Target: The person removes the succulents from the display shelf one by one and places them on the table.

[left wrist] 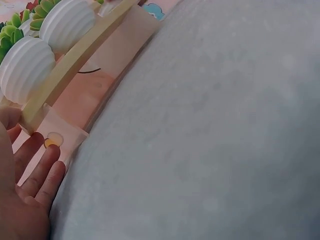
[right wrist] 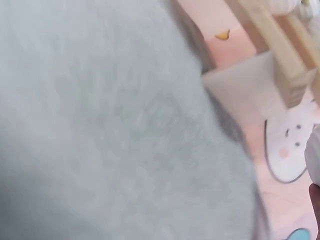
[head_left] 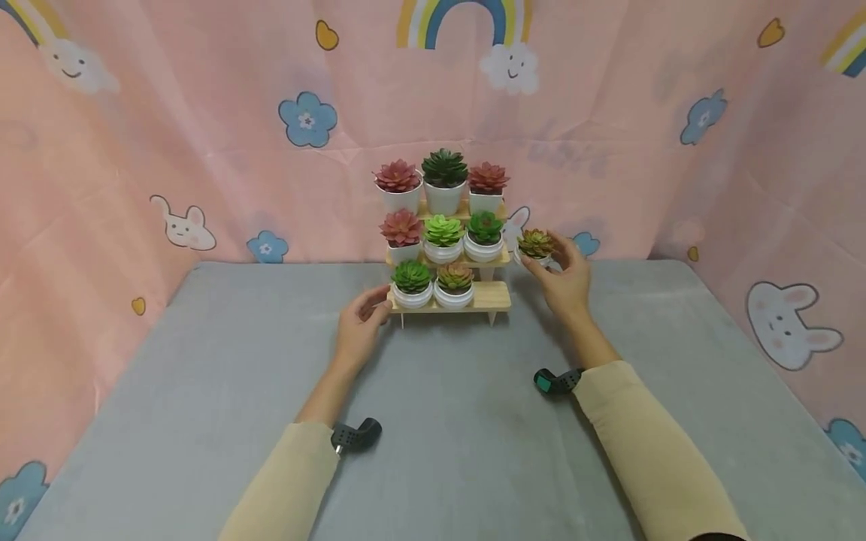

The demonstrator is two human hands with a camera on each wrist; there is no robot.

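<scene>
A small potted succulent (head_left: pixel 535 243) with yellow-green, reddish-tipped leaves is pinched in my right hand (head_left: pixel 567 284), just right of a tiered wooden plant stand (head_left: pixel 495 296). Only its white pot (right wrist: pixel 314 156) and a bit of finger show at the right wrist view's edge. My left hand (head_left: pixel 358 327) pinches the left end of the stand's lowest board (left wrist: pixel 75 59) between thumb and fingers. On that tier stand a green succulent (head_left: pixel 411 277) and an orange-green one (head_left: pixel 455 279), both in white ribbed pots; bare wood lies to their right.
The middle tier carries a red succulent (head_left: pixel 402 228), a light green one (head_left: pixel 443 231) and a dark green one (head_left: pixel 484 228). On top stand two red succulents and a dark green one (head_left: pixel 444 168). Behind the grey table (head_left: pixel 446 421) hangs a pink patterned cloth (head_left: pixel 223 135).
</scene>
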